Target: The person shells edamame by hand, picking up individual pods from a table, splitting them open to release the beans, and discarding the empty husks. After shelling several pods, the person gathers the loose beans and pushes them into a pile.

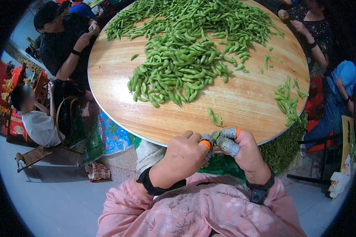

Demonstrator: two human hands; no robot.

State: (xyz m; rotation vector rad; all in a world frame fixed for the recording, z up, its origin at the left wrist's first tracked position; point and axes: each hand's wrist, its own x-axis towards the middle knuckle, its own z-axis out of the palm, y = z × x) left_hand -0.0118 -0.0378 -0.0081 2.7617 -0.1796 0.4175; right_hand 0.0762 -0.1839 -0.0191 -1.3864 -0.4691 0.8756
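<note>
Close to the near edge of the round wooden table [162, 122], my left hand [184, 155] and my right hand [241, 152] meet fingertip to fingertip. Grey knitted covers with orange bands wrap some fingers of both. A green pod [215, 136] shows between the pinched fingertips, partly hidden by them. Two loose pods [214, 117] lie on the wood just beyond my hands. Farther off, a large heap of green pods [178, 67] spreads to the back of the table.
A smaller pod pile [287, 102] lies at the table's right edge. Green plant matter [283, 148] is heaped below it. People sit or stand at left and right. A bamboo chair [39, 155] is at left, with a blue-green plastic sheet [112, 136] near it.
</note>
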